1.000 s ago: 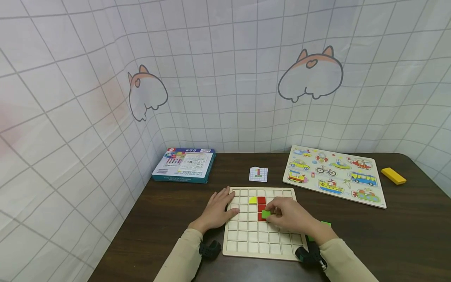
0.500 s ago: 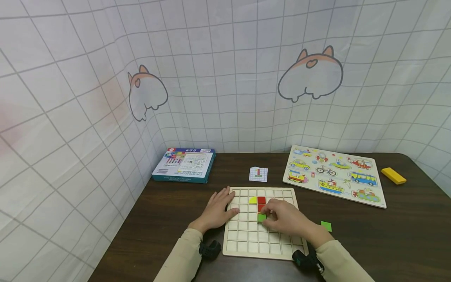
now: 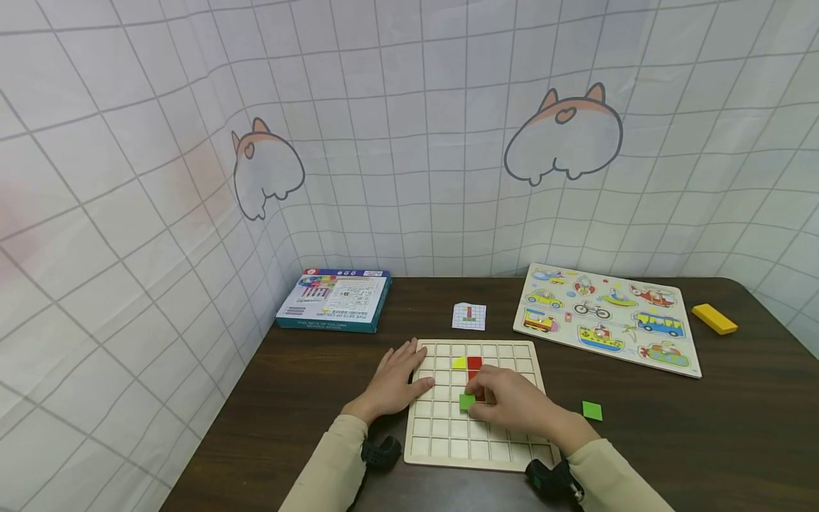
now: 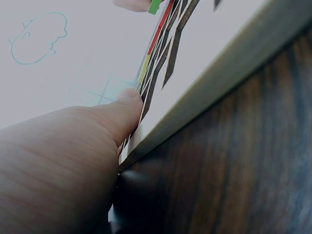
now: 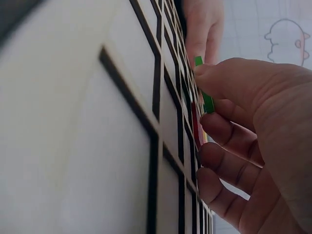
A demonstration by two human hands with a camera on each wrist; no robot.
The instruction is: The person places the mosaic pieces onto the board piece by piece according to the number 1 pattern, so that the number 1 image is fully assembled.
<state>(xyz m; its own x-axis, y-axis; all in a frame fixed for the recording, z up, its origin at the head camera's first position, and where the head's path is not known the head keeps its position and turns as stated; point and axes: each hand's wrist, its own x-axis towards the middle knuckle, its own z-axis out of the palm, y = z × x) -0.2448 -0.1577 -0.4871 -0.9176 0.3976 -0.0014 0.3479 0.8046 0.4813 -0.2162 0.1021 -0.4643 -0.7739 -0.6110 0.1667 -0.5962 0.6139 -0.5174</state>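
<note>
A pale wooden grid board (image 3: 441, 449) lies on the dark table. My right hand (image 3: 518, 405) is over its middle and pinches a green square tile (image 3: 466, 402) between thumb and fingers, close above the cells. In the right wrist view the green tile (image 5: 208, 100) stands edge-on between thumb and fingertip. Red tiles (image 3: 474, 363) run in a column, partly covered by my right hand, with a yellow tile (image 3: 459, 363) left of the top one. My left hand (image 3: 393, 384) rests with fingers spread on the board's left edge; its thumb (image 4: 127, 105) touches the rim.
Another green tile (image 3: 591, 410) lies right of the board. Behind the board is a small paper card (image 3: 469, 316) with a coloured grid pattern. A boxed set (image 3: 333, 302) stands back left; a vehicle picture puzzle (image 3: 614, 341) and a yellow block (image 3: 714, 319) are back right.
My right hand has carried the green tile left and slightly toward me, from over the lower red tile to the cells beside and below it. The left hand has stayed put.
</note>
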